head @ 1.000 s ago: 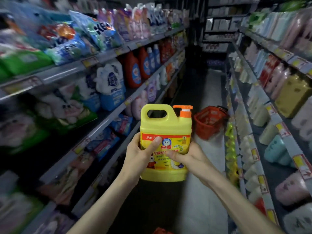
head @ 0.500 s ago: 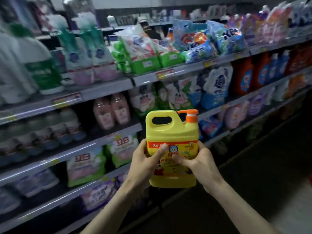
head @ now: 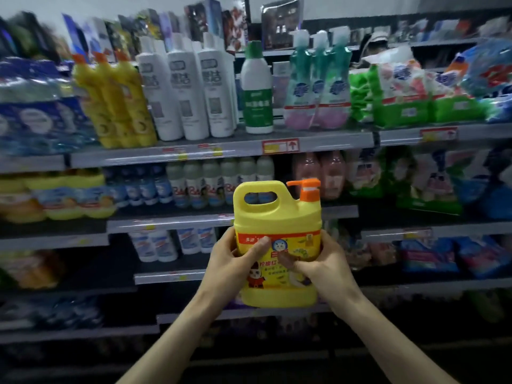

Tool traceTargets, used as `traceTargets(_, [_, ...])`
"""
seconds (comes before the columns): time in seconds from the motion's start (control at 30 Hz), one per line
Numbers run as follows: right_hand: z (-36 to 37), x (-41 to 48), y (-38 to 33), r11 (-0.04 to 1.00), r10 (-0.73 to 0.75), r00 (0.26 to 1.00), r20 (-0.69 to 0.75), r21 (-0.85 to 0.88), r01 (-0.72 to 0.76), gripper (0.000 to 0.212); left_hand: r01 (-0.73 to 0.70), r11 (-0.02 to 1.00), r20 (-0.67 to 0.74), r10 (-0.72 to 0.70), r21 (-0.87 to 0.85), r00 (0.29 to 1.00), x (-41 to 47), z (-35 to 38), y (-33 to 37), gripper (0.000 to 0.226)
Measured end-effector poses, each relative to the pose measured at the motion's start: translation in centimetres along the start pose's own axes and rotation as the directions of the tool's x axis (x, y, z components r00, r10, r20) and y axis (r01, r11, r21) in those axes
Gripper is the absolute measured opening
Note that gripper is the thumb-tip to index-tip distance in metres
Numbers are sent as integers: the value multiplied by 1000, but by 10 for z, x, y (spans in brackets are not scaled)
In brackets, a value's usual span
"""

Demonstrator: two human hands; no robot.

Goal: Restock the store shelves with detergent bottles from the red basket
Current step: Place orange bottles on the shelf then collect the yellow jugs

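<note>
A yellow detergent jug [head: 277,217] with a moulded handle and an orange pump top is held upright in front of the shelves. My left hand [head: 232,261] grips its left side, thumb across the label. My right hand [head: 324,266] grips its right side, thumb also on the label. The red basket is out of view.
Shelving [head: 221,151] fills the view, stocked with yellow bottles [head: 116,103], white bottles [head: 182,87], a green-capped bottle [head: 256,90], green-pink pump bottles [head: 318,81] and green bags [head: 401,98]. Smaller bottles [head: 219,181] stand on the shelf behind the jug. A dark gap [head: 91,270] lies lower left.
The view has swung left from the aisle to face the shelves squarely. Both hands keep the same hold on the jug, which stays upright in front of me.
</note>
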State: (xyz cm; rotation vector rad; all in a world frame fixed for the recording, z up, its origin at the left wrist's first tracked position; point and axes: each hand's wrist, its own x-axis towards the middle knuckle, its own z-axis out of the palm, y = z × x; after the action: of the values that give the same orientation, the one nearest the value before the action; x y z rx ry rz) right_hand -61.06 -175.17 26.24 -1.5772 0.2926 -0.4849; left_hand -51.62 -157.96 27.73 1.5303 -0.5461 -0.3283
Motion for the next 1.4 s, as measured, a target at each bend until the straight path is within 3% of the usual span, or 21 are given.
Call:
traceTargets(0.37, [176, 10, -12, 998, -51, 964, 261, 47, 40, 63, -23, 1000, -217, 25, 10, 976, -46, -173, 11, 39])
traceTargets(0.73, [268, 92, -11, 993, -106, 859, 501, 4, 120, 71, -26, 999, -419, 43, 46, 907, -25, -256, 9, 43])
traceTargets(0.97, [332, 156, -22, 972, -191, 750, 633, 17, 233, 82, -28, 994, -577, 83, 103, 813, -2, -299, 24, 34])
traceTargets(1.1, [378, 181, -22, 968, -200, 673, 712, 37, 249, 71, -31, 991, -665, 108, 127, 739, 1, -328, 23, 45])
traceTargets(1.4, [514, 175, -15, 958, -221, 539, 813, 77, 277, 75, 19, 989, -830, 111, 144, 546, -33, -430, 4, 51])
